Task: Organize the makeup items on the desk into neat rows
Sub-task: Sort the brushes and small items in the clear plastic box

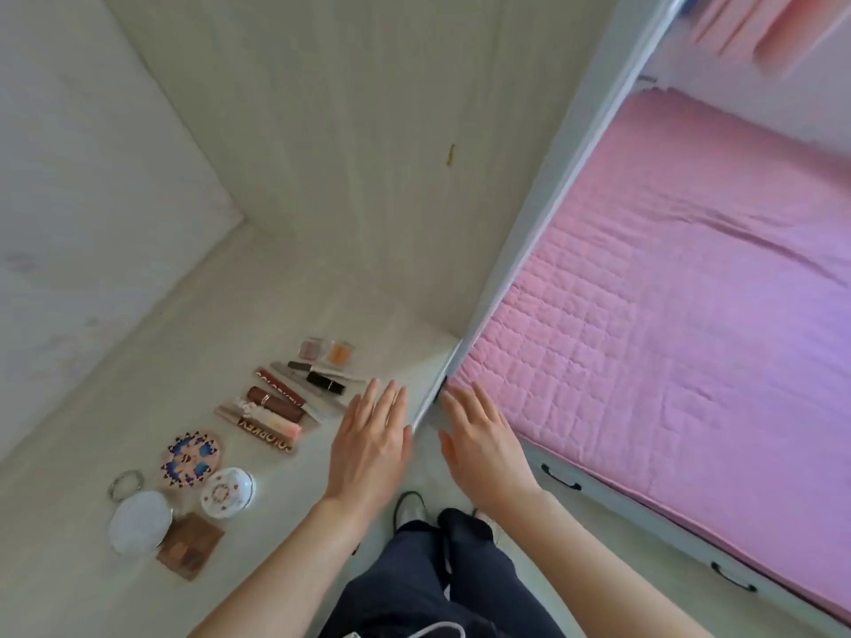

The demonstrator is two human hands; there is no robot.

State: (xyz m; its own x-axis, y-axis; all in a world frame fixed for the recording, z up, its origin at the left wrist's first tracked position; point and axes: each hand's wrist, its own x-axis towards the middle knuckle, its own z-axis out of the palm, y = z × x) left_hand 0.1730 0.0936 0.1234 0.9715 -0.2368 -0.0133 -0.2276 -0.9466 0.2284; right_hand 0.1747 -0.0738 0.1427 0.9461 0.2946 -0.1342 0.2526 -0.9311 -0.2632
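Note:
On the pale desk (285, 287) the makeup lies in a line. At the far end sit two small eyeshadow pots (326, 351). Nearer come several lipstick and gloss tubes (281, 407) side by side. Closest are a patterned round compact (193, 459), a white domed compact (228, 492), a white round case (139, 522), a brown square palette (189, 544) and a metal ring (125, 483). My left hand (370, 446) hovers flat, fingers straight, just right of the tubes and holds nothing. My right hand (483, 446) is spread open past the desk's edge, over the gap.
A grey-white bed frame rail (529, 250) runs diagonally beside the desk's right edge. A pink quilted mattress (681, 306) fills the right. The wall (83, 177) borders the desk at left. My dark trousers and a shoe (410, 508) show below.

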